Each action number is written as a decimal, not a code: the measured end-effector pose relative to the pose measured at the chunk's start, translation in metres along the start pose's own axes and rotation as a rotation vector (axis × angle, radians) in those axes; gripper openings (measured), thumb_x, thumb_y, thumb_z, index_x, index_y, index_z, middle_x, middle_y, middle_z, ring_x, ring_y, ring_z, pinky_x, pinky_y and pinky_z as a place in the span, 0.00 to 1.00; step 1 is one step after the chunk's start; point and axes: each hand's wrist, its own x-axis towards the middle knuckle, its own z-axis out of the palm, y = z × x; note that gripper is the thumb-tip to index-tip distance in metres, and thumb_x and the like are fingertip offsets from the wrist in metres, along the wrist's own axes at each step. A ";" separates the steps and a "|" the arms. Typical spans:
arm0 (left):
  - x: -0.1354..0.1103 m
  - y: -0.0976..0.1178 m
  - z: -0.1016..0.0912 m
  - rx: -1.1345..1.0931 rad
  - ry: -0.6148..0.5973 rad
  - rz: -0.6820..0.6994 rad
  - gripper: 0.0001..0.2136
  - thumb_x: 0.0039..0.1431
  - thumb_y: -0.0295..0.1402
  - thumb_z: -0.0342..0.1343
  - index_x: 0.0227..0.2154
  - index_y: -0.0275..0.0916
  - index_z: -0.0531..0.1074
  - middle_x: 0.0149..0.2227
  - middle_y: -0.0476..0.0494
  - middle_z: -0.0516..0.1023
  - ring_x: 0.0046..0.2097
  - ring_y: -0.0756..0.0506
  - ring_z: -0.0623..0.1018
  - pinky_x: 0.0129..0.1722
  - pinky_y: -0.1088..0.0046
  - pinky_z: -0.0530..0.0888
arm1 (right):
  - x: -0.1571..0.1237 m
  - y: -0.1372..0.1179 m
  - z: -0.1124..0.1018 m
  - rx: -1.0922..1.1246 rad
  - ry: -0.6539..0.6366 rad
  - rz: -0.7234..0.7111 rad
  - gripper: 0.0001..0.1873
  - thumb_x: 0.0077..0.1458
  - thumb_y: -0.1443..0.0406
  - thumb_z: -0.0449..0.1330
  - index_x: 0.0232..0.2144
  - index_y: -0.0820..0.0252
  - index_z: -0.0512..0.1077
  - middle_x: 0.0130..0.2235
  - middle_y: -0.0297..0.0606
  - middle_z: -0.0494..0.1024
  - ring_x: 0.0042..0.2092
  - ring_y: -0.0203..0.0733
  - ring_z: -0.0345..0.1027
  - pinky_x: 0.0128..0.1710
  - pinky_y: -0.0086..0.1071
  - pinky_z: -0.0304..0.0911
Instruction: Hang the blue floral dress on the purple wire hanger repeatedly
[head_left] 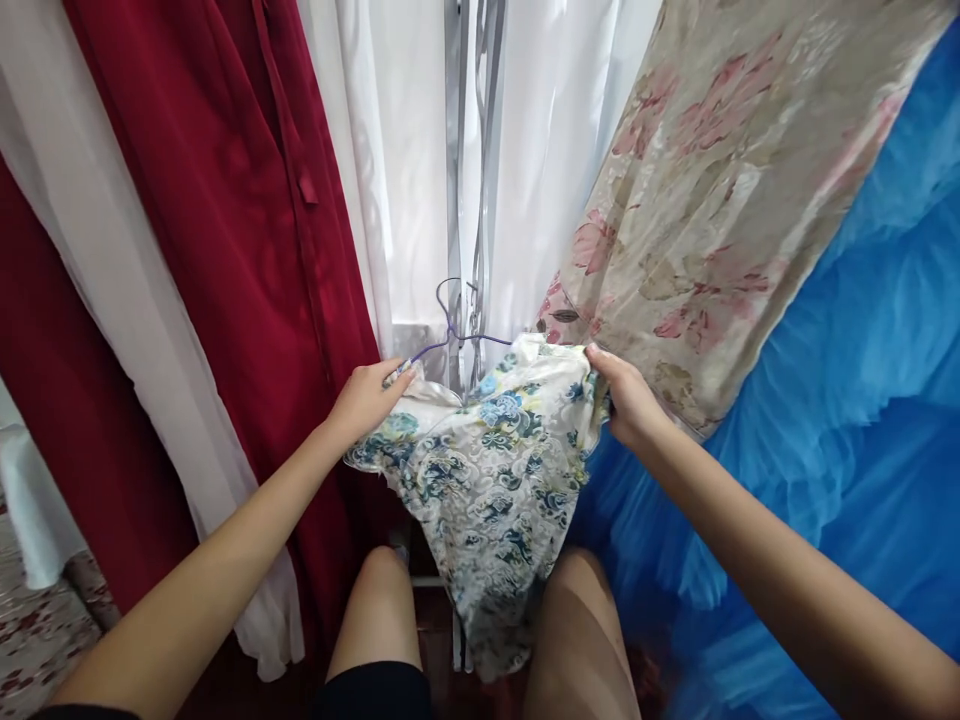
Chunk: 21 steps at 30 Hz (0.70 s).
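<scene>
A white garment with a blue and green floral print [495, 460] hangs between my hands, its lower part falling between my knees. Inside its neckline sits a purple wire hanger [450, 335], hook pointing up. My left hand [371, 398] is closed on the garment's left shoulder, at that end of the hanger. On the other side, my right hand [630, 392] pinches the right shoulder, thumb on top. The hanger's right arm disappears under the fabric there.
Dark red fabric [225, 200] and white drapes [420, 150] hang at the left and centre behind the garment. A beige cloth with pink flowers [697, 200] and blue tulle [840, 420] fill the right. Grey ribbons [454, 120] dangle in the middle.
</scene>
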 end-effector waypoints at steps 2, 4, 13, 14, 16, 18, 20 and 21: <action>0.004 -0.004 0.002 0.010 0.057 -0.028 0.19 0.66 0.47 0.50 0.28 0.37 0.71 0.23 0.52 0.66 0.28 0.49 0.67 0.29 0.74 0.59 | 0.004 -0.011 0.016 -0.002 -0.013 -0.052 0.19 0.48 0.48 0.68 0.32 0.56 0.74 0.31 0.39 0.82 0.39 0.52 0.78 0.32 0.35 0.71; 0.007 -0.010 0.005 0.005 0.128 -0.061 0.20 0.65 0.48 0.51 0.25 0.37 0.68 0.23 0.52 0.64 0.28 0.50 0.65 0.28 0.75 0.57 | -0.002 -0.019 0.032 -0.004 -0.042 -0.106 0.22 0.51 0.45 0.65 0.34 0.56 0.75 0.32 0.39 0.82 0.40 0.52 0.78 0.34 0.36 0.72; 0.002 -0.014 0.030 -0.748 0.418 -0.373 0.29 0.65 0.60 0.46 0.19 0.41 0.60 0.18 0.51 0.60 0.21 0.51 0.61 0.22 0.74 0.58 | -0.111 -0.033 0.060 -0.671 -1.110 -0.462 0.21 0.67 0.54 0.57 0.55 0.60 0.74 0.52 0.45 0.78 0.55 0.47 0.71 0.58 0.40 0.65; -0.001 -0.005 0.034 -0.871 0.351 -0.344 0.31 0.63 0.62 0.46 0.16 0.41 0.59 0.17 0.51 0.59 0.21 0.51 0.60 0.21 0.74 0.59 | -0.113 -0.027 0.058 -0.771 -1.062 -0.528 0.23 0.66 0.55 0.60 0.58 0.60 0.71 0.55 0.47 0.76 0.57 0.48 0.70 0.60 0.41 0.64; -0.006 0.021 0.042 -1.132 0.109 -0.268 0.34 0.61 0.63 0.49 0.13 0.41 0.54 0.16 0.50 0.58 0.20 0.52 0.60 0.21 0.74 0.61 | -0.108 -0.006 0.054 -0.940 -0.890 -0.658 0.33 0.61 0.58 0.65 0.65 0.61 0.63 0.61 0.51 0.71 0.63 0.53 0.64 0.63 0.46 0.61; -0.011 0.054 0.050 -1.344 -0.157 -0.248 0.35 0.60 0.62 0.51 0.11 0.40 0.51 0.16 0.48 0.59 0.20 0.52 0.62 0.22 0.74 0.66 | -0.097 0.021 0.051 -1.060 -0.747 -0.748 0.48 0.54 0.60 0.69 0.70 0.62 0.52 0.67 0.57 0.63 0.67 0.60 0.57 0.65 0.52 0.58; -0.017 0.085 0.057 -1.468 -0.291 -0.277 0.34 0.61 0.59 0.55 0.11 0.39 0.51 0.18 0.48 0.63 0.22 0.52 0.66 0.25 0.74 0.70 | -0.089 0.047 0.049 -1.129 -0.644 -0.788 0.61 0.47 0.61 0.72 0.73 0.66 0.41 0.67 0.63 0.60 0.67 0.65 0.58 0.63 0.55 0.61; -0.020 0.097 0.060 -1.496 -0.320 -0.298 0.32 0.60 0.56 0.58 0.13 0.38 0.55 0.21 0.47 0.66 0.23 0.52 0.69 0.27 0.74 0.72 | -0.087 0.057 0.047 -1.145 -0.606 -0.787 0.64 0.46 0.61 0.72 0.73 0.68 0.38 0.66 0.64 0.62 0.65 0.65 0.61 0.60 0.55 0.65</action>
